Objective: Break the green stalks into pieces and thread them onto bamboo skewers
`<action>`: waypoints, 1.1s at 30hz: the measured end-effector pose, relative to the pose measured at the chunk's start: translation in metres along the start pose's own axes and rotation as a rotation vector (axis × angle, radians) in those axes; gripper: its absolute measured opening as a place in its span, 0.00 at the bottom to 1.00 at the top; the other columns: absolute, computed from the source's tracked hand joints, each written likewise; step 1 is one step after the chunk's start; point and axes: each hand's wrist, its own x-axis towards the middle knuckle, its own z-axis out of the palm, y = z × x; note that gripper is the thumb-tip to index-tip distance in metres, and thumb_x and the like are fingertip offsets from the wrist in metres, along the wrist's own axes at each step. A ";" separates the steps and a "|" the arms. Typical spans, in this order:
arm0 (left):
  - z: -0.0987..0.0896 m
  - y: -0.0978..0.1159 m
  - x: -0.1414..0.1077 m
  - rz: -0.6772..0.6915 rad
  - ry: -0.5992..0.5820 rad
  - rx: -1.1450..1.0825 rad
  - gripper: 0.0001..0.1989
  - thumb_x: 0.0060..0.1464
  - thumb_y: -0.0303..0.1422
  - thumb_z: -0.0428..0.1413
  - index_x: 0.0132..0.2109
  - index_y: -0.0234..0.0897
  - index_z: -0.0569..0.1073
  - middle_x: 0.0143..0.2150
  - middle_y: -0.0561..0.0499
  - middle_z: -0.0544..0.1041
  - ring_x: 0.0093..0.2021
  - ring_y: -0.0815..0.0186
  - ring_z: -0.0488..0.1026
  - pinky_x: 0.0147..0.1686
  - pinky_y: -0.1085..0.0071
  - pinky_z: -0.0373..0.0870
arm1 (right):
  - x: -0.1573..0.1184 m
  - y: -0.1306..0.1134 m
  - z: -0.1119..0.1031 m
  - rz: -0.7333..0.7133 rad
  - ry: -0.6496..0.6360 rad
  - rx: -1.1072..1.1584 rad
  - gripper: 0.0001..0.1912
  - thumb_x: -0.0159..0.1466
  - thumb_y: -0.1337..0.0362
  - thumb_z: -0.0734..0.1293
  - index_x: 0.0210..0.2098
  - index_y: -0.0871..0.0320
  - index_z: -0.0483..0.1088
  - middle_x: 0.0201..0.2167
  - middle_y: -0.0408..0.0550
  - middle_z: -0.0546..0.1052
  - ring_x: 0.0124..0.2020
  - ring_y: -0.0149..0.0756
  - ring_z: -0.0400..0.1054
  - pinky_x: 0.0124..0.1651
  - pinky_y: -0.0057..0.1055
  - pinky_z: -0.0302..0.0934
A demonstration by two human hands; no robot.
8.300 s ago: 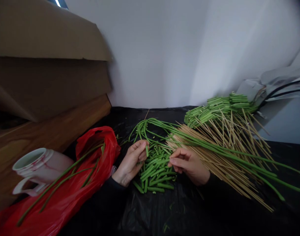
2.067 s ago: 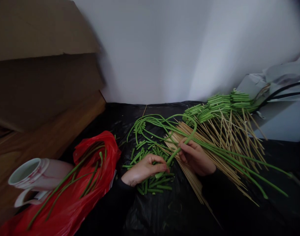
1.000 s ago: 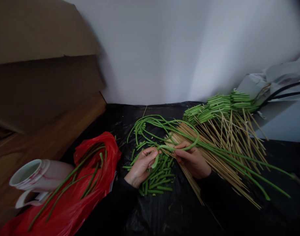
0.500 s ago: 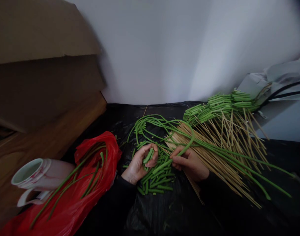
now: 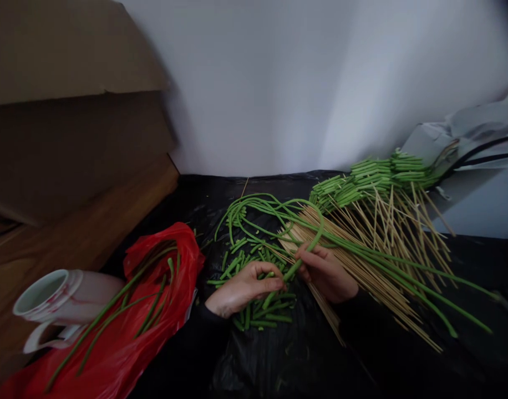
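My right hand [image 5: 329,275] pinches a long green garlic scape [image 5: 319,228] that loops up and away from its fingers. The lower end of this scape reaches my left hand [image 5: 246,290], whose thumb and fingers close on it; short green pieces show within the same hand, partly hidden. Beneath both hands lies a pile of short garlic scape pieces [image 5: 271,318]. More whole scapes [image 5: 254,198] curl behind my hands and stretch off to the right across a bundle of thin wooden skewers [image 5: 368,284].
Rows of pieces threaded on skewers [image 5: 372,180] are stacked at the back right, beside a pale box [image 5: 478,202]. At left, a red plastic bag [image 5: 171,310] holds scapes, next to a tilted white pitcher [image 5: 94,293]. Black plastic sheeting [image 5: 254,368] covers the surface; a cardboard box [image 5: 79,133] stands behind.
My left hand has moved right and turned over, from cupping pieces to gripping the scape's end. My right hand has shifted slightly right along with the scape.
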 end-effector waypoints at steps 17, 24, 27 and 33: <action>0.000 -0.003 0.012 0.240 0.225 -0.680 0.15 0.46 0.32 0.69 0.34 0.32 0.71 0.28 0.56 0.70 0.17 0.84 0.50 0.16 0.86 0.49 | 0.003 0.013 0.001 -0.045 -0.019 -0.099 0.14 0.46 0.59 0.80 0.28 0.58 0.76 0.15 0.39 0.71 0.17 0.25 0.61 0.20 0.23 0.50; 0.001 0.003 0.008 0.183 0.086 -0.862 0.10 0.56 0.30 0.59 0.30 0.31 0.68 0.25 0.56 0.64 0.18 0.81 0.54 0.15 0.85 0.52 | 0.003 0.012 0.001 -0.052 -0.031 -0.104 0.14 0.47 0.58 0.79 0.29 0.58 0.77 0.18 0.41 0.73 0.18 0.26 0.63 0.20 0.24 0.50; 0.006 0.005 0.006 0.137 0.009 -0.956 0.11 0.57 0.29 0.55 0.27 0.32 0.65 0.22 0.57 0.59 0.17 0.80 0.54 0.15 0.84 0.52 | 0.002 0.011 0.001 -0.033 -0.057 -0.077 0.14 0.49 0.57 0.79 0.28 0.58 0.76 0.18 0.41 0.73 0.18 0.26 0.63 0.20 0.24 0.50; 0.005 0.011 0.001 0.159 -0.097 -1.036 0.12 0.53 0.28 0.55 0.26 0.35 0.60 0.21 0.58 0.56 0.16 0.79 0.53 0.15 0.82 0.50 | 0.001 0.005 -0.002 -0.006 -0.086 0.037 0.16 0.51 0.55 0.78 0.24 0.59 0.73 0.17 0.40 0.70 0.19 0.24 0.60 0.21 0.23 0.49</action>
